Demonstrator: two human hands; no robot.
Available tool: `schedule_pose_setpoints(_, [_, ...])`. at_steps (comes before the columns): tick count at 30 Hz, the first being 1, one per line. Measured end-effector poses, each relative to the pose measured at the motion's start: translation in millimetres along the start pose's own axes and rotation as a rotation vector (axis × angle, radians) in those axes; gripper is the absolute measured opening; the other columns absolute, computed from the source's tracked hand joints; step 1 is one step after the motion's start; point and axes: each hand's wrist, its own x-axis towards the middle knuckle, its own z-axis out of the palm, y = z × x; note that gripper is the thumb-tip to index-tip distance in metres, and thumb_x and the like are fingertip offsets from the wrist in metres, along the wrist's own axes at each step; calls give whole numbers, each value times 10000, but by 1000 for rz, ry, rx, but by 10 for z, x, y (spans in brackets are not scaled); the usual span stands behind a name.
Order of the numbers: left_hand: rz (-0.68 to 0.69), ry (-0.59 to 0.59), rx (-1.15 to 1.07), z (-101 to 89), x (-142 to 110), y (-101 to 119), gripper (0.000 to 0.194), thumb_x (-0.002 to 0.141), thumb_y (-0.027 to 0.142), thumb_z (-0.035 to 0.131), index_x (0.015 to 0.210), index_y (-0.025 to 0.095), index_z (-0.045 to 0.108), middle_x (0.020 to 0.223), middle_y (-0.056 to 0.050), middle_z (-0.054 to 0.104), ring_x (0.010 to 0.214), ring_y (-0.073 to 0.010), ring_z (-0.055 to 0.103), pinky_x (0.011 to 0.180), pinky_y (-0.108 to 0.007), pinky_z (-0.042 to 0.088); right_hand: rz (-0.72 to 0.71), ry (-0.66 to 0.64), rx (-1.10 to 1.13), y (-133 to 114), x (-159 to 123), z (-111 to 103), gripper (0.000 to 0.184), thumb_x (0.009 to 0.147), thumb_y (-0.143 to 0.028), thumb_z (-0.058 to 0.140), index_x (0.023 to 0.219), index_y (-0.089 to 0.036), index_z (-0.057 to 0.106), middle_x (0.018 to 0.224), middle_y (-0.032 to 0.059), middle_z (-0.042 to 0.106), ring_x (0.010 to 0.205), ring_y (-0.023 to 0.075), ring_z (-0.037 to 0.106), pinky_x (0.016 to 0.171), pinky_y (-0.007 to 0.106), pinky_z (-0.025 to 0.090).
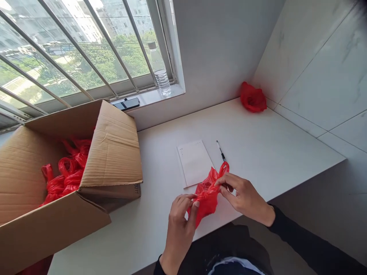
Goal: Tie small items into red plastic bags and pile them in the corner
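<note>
Between both hands, near the front edge of the table, is a thin red plastic bag (207, 202). My left hand (183, 217) pinches its left side between thumb and fingers. On the other side, my right hand (239, 194) grips the bag's upper right part, and a twisted handle loop sticks up above those fingers. The bag looks crumpled, and part of it lies behind the left fingers. Just beyond it are a white notepad (195, 162) with a few small marks at the top and a pen (220, 150), whose lower end meets the bag's loop in view.
An open cardboard box (114, 152) at left holds several knotted red plastic bags (71, 172). Another red bag (252, 98) sits in the far right corner of the white table (286, 141). A water bottle (161, 72) and a phone (127, 104) rest on the windowsill.
</note>
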Motion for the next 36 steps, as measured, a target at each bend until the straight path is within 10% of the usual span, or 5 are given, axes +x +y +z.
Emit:
schedule_pose_setpoints(8, [-71,88,-62,-78,-36,-116,284,1031,462,561,1005,258,757,1099,-60,757,995,-231,682,816,-322,517,-48,15,-56,29,-62,-25,233,990,-248,531,1204,-257,620,1240,67,634,1202,277,528,1026,489,444])
schedule_pose_setpoints(20, [-154,340,-81,-157,4,-225,203,1030,441,573,986,259,653,982,-21,713,954,-197,677,879,-319,499,184,-13,25,66,26,-21,153,1059,-385,548,992,-274,630,966,2,637,908,205,567,816,385,465])
schedule_pose_setpoints(24, [31,126,-45,-64,107,-29,260,974,364,667,1226,298,664,1257,-53,684,1198,-233,622,1013,-362,472,180,-90,88,-71,-9,13,178,1055,-427,549,1006,-287,646,976,11,636,911,202,563,696,321,476])
schedule_pose_setpoints(27, [125,36,-6,35,181,72,68,974,314,667,1001,276,716,995,-22,718,973,-212,650,865,-339,494,182,-109,147,-171,-8,60,193,1045,-459,561,1024,-297,665,973,17,629,903,197,558,574,271,444])
schedule_pose_setpoints(36, [-129,247,-86,-110,110,-95,185,1048,414,556,1098,277,670,1063,-24,730,963,-186,687,818,-295,549,398,21,216,-50,-51,11,267,1056,-554,496,1034,-304,587,1049,-5,599,946,181,544,635,281,433])
